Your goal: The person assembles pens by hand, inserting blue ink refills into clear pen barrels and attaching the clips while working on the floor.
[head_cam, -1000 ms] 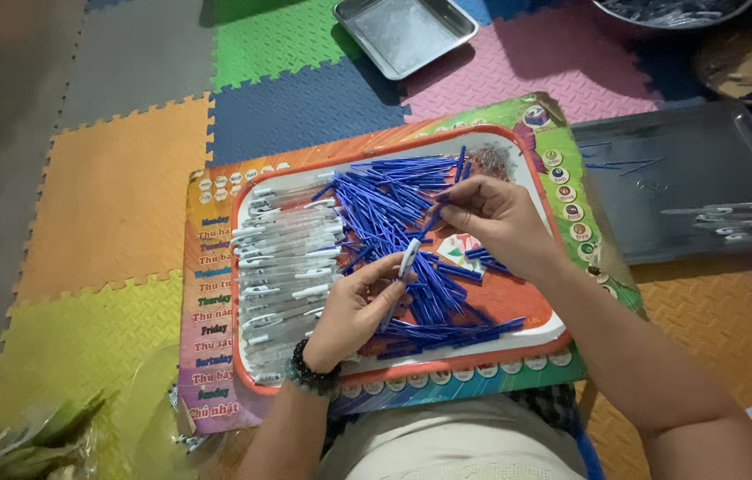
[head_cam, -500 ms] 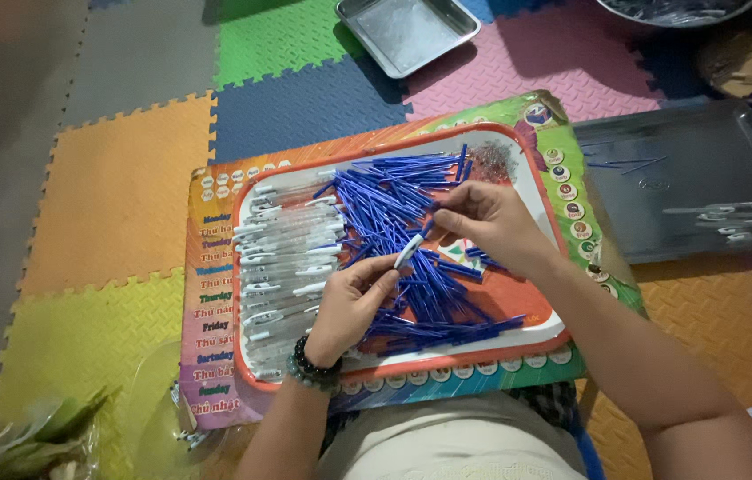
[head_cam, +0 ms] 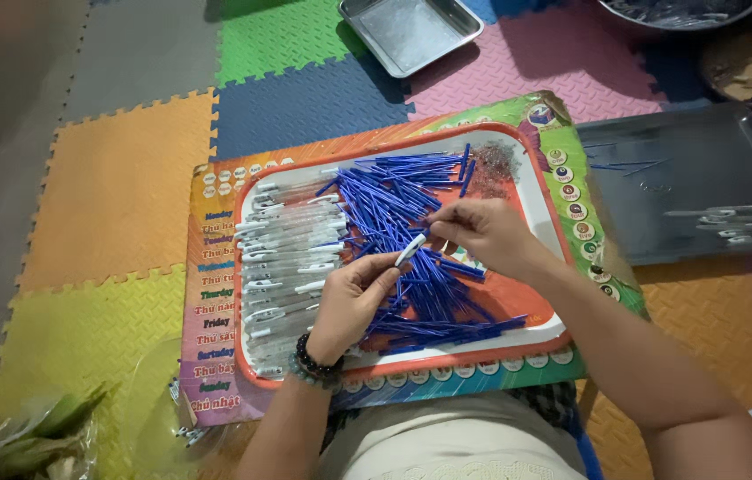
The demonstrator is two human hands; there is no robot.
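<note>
Left hand (head_cam: 354,298) fingers pinched on a white pen barrel (head_cam: 410,249), held tilted above the tray (head_cam: 546,204). Right hand (head_cam: 480,233) fingers closed narrow at a blue refill (head_cam: 436,233) just beside the barrel tip. Below lie heaped blue refills (head_cam: 393,204) centre-right, white barrels (head_cam: 287,258) ranked left. Tray rests on a printed board (head_cam: 216,267) over foam floor mats (head_cam: 118,187).

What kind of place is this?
Probably a home floor used for handwork: coloured foam puzzle mats cover the ground, a tray holds blue pen refills, and metal trays lie around.
</note>
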